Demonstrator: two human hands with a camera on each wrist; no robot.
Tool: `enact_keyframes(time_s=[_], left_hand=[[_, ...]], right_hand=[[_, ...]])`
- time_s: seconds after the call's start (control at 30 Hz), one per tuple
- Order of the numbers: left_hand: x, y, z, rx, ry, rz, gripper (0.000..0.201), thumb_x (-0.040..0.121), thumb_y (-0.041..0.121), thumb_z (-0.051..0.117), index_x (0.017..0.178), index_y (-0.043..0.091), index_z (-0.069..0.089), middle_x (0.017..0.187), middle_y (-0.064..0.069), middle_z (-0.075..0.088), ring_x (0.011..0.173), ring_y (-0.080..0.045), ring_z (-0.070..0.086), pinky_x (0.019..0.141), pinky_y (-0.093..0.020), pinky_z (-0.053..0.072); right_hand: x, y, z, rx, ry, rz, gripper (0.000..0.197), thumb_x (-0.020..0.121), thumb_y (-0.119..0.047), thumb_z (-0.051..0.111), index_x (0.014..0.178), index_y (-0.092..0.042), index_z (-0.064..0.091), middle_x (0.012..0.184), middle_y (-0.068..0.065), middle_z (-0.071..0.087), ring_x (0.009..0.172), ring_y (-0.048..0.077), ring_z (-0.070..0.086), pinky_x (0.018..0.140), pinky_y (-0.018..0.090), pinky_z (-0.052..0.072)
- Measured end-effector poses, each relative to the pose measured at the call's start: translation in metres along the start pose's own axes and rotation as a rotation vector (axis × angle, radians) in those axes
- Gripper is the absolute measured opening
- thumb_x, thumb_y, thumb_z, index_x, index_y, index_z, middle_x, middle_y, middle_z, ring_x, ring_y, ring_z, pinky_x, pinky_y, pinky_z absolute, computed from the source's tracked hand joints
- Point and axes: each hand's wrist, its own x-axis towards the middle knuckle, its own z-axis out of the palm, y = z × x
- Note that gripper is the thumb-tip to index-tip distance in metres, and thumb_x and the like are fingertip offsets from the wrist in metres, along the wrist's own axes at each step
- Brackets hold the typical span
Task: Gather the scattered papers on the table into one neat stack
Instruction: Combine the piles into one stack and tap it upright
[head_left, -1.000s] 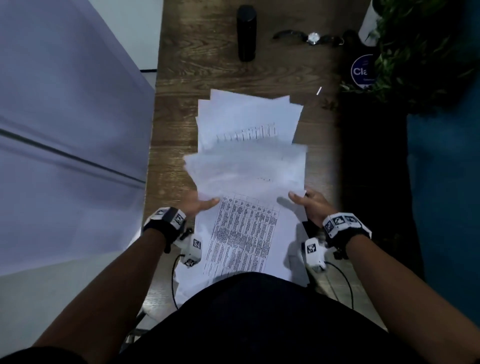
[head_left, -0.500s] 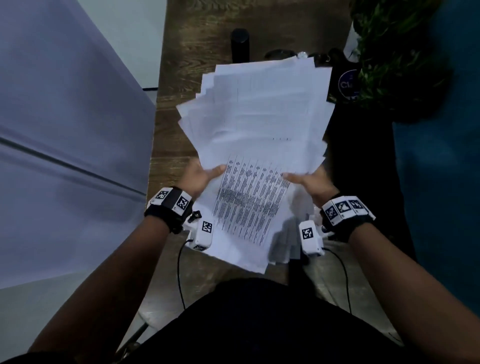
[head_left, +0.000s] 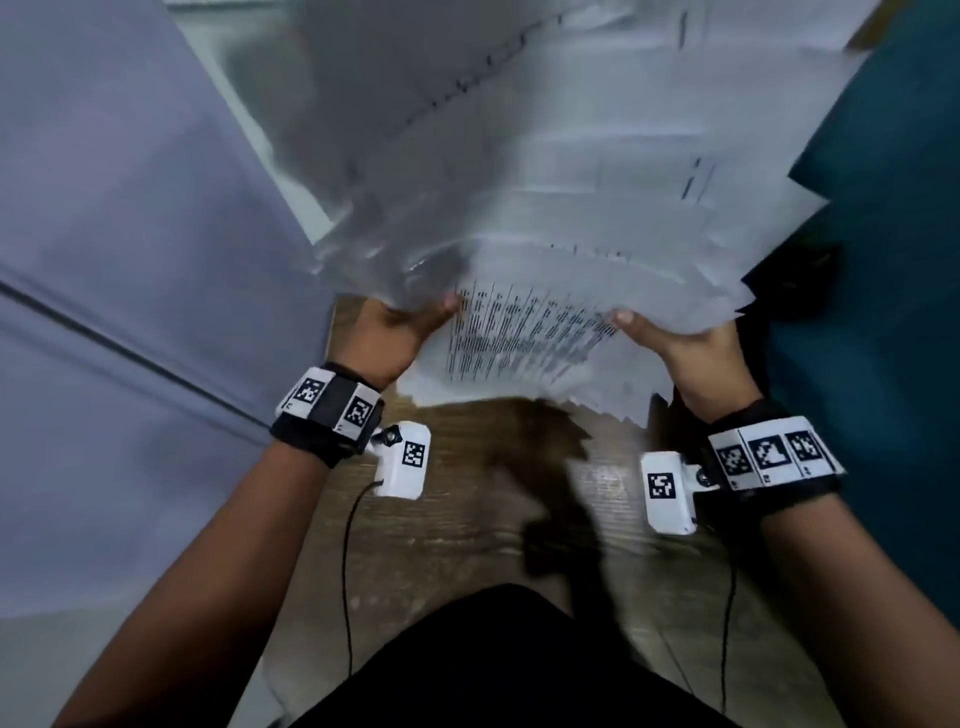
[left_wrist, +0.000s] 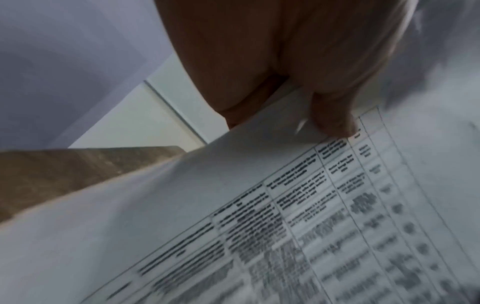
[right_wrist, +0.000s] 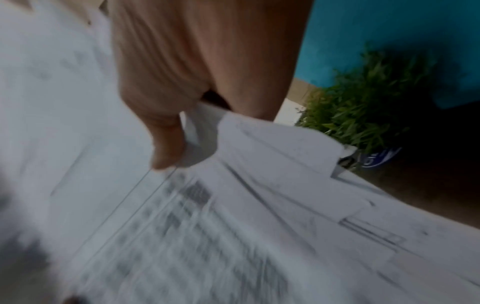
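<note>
A loose, fanned bundle of white printed papers (head_left: 545, 171) is raised off the wooden table (head_left: 467, 525) and tilted up toward my head, filling the upper head view. My left hand (head_left: 395, 332) grips its left edge, thumb on the front sheet. My right hand (head_left: 685, 348) grips the right edge the same way. In the left wrist view my left hand (left_wrist: 306, 82) pinches the top sheet of the papers (left_wrist: 259, 226), thumb beside a printed table. In the right wrist view my right hand (right_wrist: 182, 92) pinches several offset sheets of the papers (right_wrist: 259, 226). The far tabletop is hidden behind the sheets.
A grey-lilac wall (head_left: 130, 260) runs along the table's left edge. A teal surface (head_left: 883, 312) stands at the right. The right wrist view shows a green potted plant (right_wrist: 369, 102) and a blue-labelled item (right_wrist: 376, 158) past the papers. My dark-clothed torso (head_left: 493, 665) meets the near edge.
Both hands have lifted the whole bundle from lying on the table up toward my head. The sheets now tilt steeply and cover the far tabletop. The picture is motion-blurred.
</note>
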Motion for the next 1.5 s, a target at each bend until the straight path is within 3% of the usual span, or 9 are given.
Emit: enact_keyframes(time_s=[0.13,0.27,0.4,0.53,0.77,1.07,1.2,1.37,1.5], left_hand=[[-0.005,0.004,-0.002,0.103,-0.046,-0.034,0.011,0.087,0.03,0.066,0.076,0.03,0.065,0.071,0.017,0.068,0.066,0.018,0.061,0.066,-0.004,0.046],[-0.011,0.009,0.005,0.149,0.024,-0.057,0.032,0.075,0.063,0.064,0.067,0.033,0.065,0.091,-0.005,0.066,0.086,-0.012,0.061,0.09,-0.033,0.051],[-0.027,0.028,0.024,-0.042,0.161,0.043,0.039,0.088,0.034,0.065,0.102,-0.002,0.069,0.081,-0.018,0.07,0.089,-0.027,0.067,0.088,-0.018,0.05],[-0.035,0.038,0.034,-0.149,0.209,0.148,0.032,0.089,0.025,0.065,0.117,0.01,0.065,0.106,0.002,0.071,0.101,-0.009,0.067,0.091,-0.02,0.052],[-0.048,-0.022,0.037,-0.055,0.11,-0.134,0.032,0.075,0.034,0.078,0.101,0.017,0.068,0.1,0.002,0.073,0.097,-0.017,0.068,0.096,-0.041,0.051],[-0.034,-0.022,0.012,-0.114,0.029,-0.227,0.034,0.064,0.015,0.085,0.092,0.021,0.066,0.105,0.011,0.063,0.097,-0.006,0.059,0.1,-0.031,0.041],[-0.03,-0.002,0.007,-0.167,0.013,-0.058,0.034,0.07,-0.01,0.074,0.091,0.016,0.066,0.078,0.015,0.075,0.078,0.001,0.07,0.072,-0.019,0.057],[-0.018,-0.014,0.001,-0.2,0.002,-0.111,0.06,0.062,0.019,0.087,0.111,-0.004,0.062,0.107,-0.01,0.07,0.1,-0.02,0.068,0.09,-0.033,0.056],[-0.013,-0.041,0.007,-0.093,-0.001,-0.272,0.075,0.056,0.036,0.092,0.12,0.015,0.061,0.126,-0.003,0.063,0.121,-0.021,0.056,0.109,-0.045,0.039]], right_hand=[[0.001,0.0,-0.005,-0.064,-0.055,0.013,0.04,0.075,0.005,0.076,0.11,-0.01,0.063,0.098,-0.016,0.074,0.099,0.001,0.068,0.087,0.017,0.051],[-0.001,-0.006,-0.001,-0.039,0.013,-0.059,0.042,0.079,0.004,0.075,0.112,-0.016,0.061,0.099,-0.014,0.073,0.1,0.003,0.067,0.088,0.018,0.052],[-0.01,-0.021,0.014,0.007,0.061,-0.13,0.03,0.084,-0.002,0.072,0.107,-0.019,0.062,0.091,-0.024,0.073,0.096,-0.004,0.067,0.087,0.016,0.051],[-0.02,-0.026,0.027,0.039,0.047,-0.226,0.03,0.088,0.004,0.065,0.106,-0.021,0.063,0.097,-0.025,0.072,0.099,-0.002,0.066,0.091,0.019,0.051],[-0.032,0.041,0.014,0.027,-0.026,0.062,0.042,0.078,0.006,0.074,0.117,-0.004,0.062,0.101,-0.006,0.074,0.089,-0.002,0.07,0.08,0.018,0.054],[-0.021,0.05,-0.013,0.049,-0.148,0.237,0.056,0.068,-0.003,0.081,0.121,0.002,0.062,0.115,0.012,0.071,0.108,0.025,0.068,0.086,0.029,0.058],[-0.015,0.026,-0.007,0.056,-0.141,0.104,0.056,0.066,0.003,0.082,0.118,-0.004,0.062,0.11,0.004,0.074,0.104,0.02,0.07,0.081,0.027,0.058],[-0.014,0.024,-0.005,0.041,-0.174,0.097,0.049,0.072,0.012,0.076,0.115,-0.007,0.064,0.106,-0.003,0.075,0.103,0.013,0.07,0.082,0.022,0.056],[-0.017,0.044,-0.001,-0.007,-0.208,0.27,0.048,0.074,0.004,0.078,0.119,-0.004,0.062,0.092,-0.015,0.076,0.095,0.0,0.07,0.076,0.011,0.054]])
